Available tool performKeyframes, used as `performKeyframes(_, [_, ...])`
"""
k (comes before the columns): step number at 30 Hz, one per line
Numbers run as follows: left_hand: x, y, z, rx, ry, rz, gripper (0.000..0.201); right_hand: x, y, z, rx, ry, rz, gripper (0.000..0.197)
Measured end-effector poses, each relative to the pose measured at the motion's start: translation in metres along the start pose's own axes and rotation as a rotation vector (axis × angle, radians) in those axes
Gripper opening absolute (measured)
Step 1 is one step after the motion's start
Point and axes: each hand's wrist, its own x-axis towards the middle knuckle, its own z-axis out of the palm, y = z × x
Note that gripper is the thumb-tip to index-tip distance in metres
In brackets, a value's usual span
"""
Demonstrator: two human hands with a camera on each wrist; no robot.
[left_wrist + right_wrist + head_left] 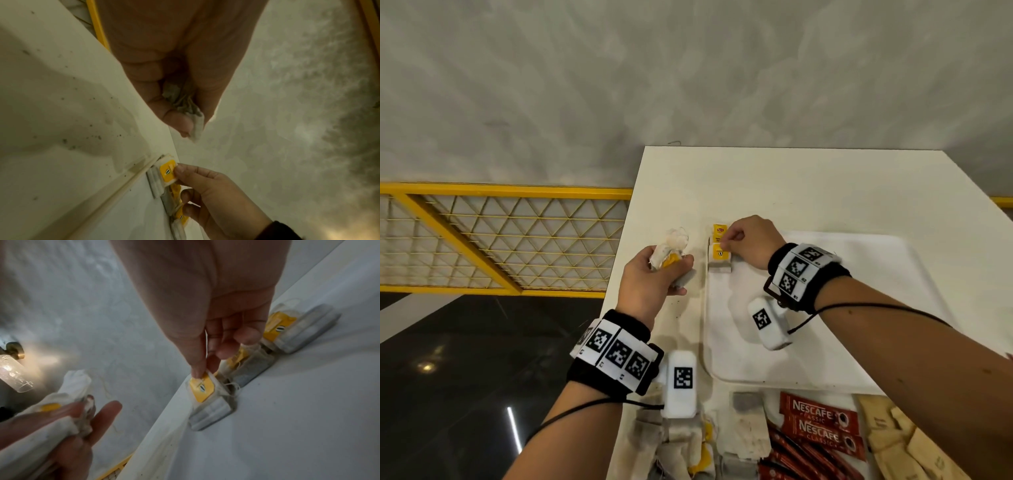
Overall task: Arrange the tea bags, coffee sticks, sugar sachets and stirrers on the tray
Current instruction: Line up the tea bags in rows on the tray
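Tea bag point(719, 256), at the tray's point(893, 308) far-left corner: my right grip point(743, 245) pinches its yellow tag to square it with the row beyond. My left grip point(654, 274), just left over the bench point(808, 192), clamps spare bags point(671, 250) for feeding.

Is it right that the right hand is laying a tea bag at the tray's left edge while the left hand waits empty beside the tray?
Not quite. The left hand is not empty: it grips a bunch of tea bags, as the head view shows. The rest holds: the right hand pinches the tag of a tea bag at the left edge of the tray.
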Motion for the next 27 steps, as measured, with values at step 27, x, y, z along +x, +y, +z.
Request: performKeyframes(27, [-0.034, 0.009, 0.024, 0.162, -0.263, -0.023, 0.007, -0.078, -0.028, -0.062, 0.628, 0.050, -0.038, 0.010])
